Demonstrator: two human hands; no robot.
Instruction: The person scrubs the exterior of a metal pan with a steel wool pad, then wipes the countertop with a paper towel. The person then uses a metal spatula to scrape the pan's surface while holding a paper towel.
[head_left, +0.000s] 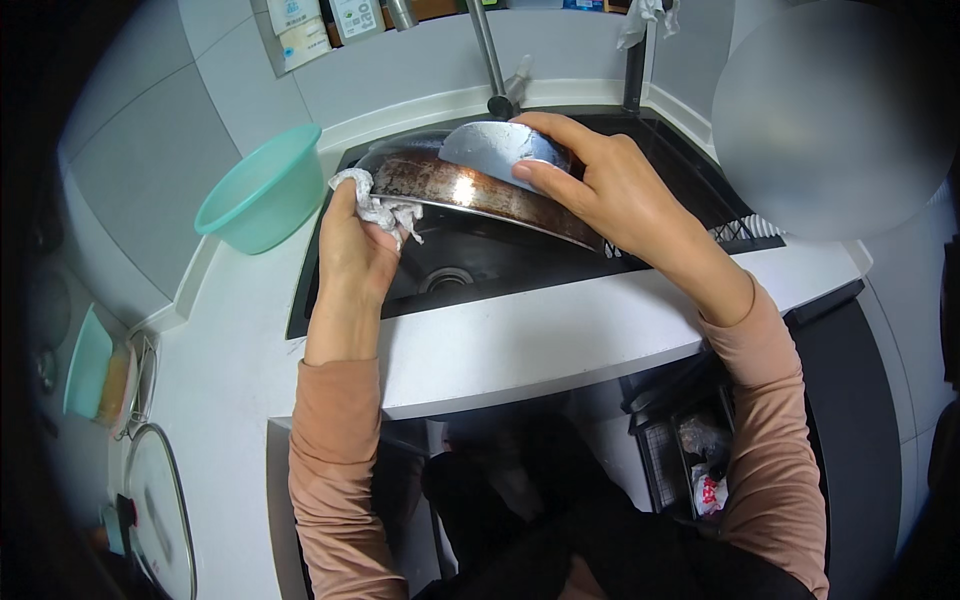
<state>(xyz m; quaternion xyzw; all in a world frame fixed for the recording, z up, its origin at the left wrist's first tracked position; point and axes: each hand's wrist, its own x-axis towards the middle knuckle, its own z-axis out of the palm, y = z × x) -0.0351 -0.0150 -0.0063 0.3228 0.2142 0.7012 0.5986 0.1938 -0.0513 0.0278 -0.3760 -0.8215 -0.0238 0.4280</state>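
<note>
A pan (480, 184) with a brown, scorched outer wall is tilted over the black sink (540, 262), its bright rim towards me. My left hand (360, 240) holds a crumpled white cloth (379, 210) at the pan's left rim. At the pan's upper right, my right hand (600, 169) grips a silvery half-round piece (491, 150), thumb on its face and fingers behind. Whether this piece is separate or part of the pan I cannot tell. The pan's inside is hidden. Below the rim shows the sink's drain (448, 279).
Left of the sink stands a mint-green basin (259, 195). A glass lid (157, 510) lies on the white counter (217, 360). Behind the pan rises a faucet (486, 52). Bottles (358, 19) occupy the wall niche. A round blur (829, 120) hides the upper right.
</note>
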